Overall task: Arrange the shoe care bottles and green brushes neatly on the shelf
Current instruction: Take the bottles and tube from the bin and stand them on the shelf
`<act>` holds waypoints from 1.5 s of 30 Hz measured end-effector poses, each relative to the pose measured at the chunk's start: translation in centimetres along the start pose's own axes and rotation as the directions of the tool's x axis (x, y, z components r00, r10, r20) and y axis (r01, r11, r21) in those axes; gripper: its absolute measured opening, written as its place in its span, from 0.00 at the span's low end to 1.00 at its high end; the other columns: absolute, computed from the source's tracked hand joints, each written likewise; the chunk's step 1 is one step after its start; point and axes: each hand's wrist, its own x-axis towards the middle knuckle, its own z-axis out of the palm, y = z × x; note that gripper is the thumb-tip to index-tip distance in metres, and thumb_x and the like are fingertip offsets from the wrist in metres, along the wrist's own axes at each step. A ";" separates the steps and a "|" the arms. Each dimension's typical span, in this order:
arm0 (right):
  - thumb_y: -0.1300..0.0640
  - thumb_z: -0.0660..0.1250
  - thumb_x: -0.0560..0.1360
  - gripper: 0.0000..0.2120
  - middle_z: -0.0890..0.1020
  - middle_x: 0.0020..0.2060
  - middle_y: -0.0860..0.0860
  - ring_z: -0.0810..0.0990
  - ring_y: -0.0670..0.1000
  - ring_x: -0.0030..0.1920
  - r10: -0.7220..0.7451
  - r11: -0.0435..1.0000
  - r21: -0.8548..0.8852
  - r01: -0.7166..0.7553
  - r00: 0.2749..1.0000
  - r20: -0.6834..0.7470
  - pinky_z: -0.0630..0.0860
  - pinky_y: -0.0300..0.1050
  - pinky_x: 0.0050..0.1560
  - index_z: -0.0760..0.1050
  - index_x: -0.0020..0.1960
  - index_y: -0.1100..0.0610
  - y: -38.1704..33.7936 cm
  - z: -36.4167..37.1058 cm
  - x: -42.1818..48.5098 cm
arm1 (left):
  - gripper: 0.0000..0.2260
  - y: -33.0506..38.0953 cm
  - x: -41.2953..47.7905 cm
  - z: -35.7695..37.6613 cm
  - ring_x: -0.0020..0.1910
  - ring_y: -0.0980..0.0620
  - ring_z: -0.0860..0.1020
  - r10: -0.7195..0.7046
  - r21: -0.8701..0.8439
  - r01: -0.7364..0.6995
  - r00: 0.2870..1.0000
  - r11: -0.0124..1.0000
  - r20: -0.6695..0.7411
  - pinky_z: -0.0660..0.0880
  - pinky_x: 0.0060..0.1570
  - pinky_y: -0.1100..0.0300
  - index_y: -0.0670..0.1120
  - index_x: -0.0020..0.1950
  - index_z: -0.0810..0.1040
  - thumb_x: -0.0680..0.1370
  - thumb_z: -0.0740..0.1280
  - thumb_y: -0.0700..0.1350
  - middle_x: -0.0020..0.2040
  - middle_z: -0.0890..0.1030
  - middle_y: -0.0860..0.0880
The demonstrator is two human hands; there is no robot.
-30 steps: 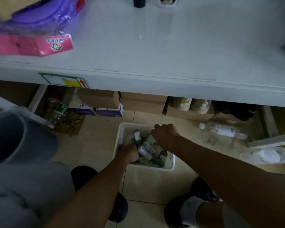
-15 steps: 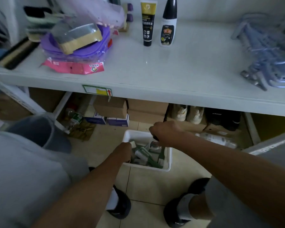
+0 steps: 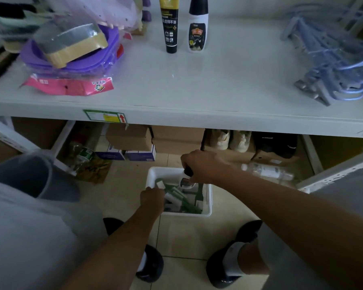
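Right hand (image 3: pixel 201 166) is curled round the black cap end of a bottle (image 3: pixel 186 181), which is at the top of the white bin (image 3: pixel 208 208) on the floor, below the shelf (image 3: pixel 218 84). Left hand (image 3: pixel 152 198) is at the bin's left side against the green brushes (image 3: pixel 176 194). Its fingers are hidden, so can't tell if it grips one. Black tube (image 3: pixel 169 28) and white bottle (image 3: pixel 198 32) stand upright side by side at the shelf's back. Handling guess: the bottle is light, rigid plastic, probably slick. A cap grip is OK for lifting, but take the body to set it down, since it's narrow and tippy. Brushes are light and stiff, so grab the handles, not the bristles. The pile is jumbled and may snag neighbours.
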 end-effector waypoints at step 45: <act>0.61 0.75 0.73 0.23 0.82 0.53 0.51 0.81 0.48 0.46 0.602 0.651 0.749 0.129 0.514 -0.611 0.79 0.42 0.41 0.73 0.66 0.52 13.8 -21.0 -1.1 | 0.18 1.1 -1.1 -39.5 0.55 0.57 0.80 0.032 -0.543 -0.741 0.602 0.395 -0.798 0.73 0.56 0.66 0.48 0.68 0.76 0.78 0.68 0.42 0.57 0.82 0.54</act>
